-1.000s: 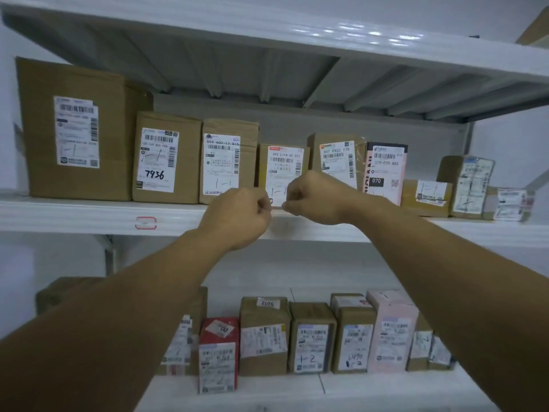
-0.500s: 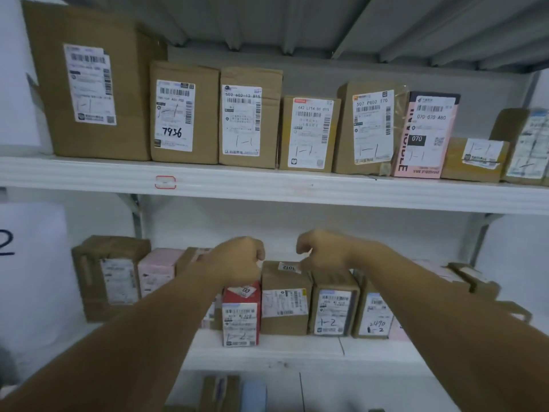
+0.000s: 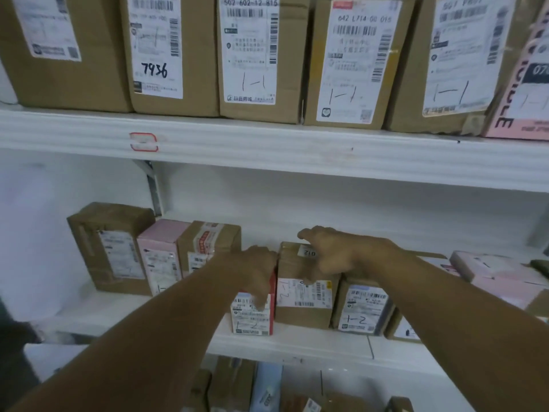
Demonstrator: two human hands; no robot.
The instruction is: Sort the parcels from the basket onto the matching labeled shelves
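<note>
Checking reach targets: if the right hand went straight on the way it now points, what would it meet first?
Probably the top of the brown parcel with the 012 sticker, just under the right hand. Depth is unclear, so it may already touch.

Looking like a courier parcel storeroom. White tiered shelving is running across the whole frame, and taped cardboard parcels are standing in rows on each level. Every one is wearing a barcoded shipping label with handwritten codes: 1-1 upper row, 1-2 lower centre.
</note>
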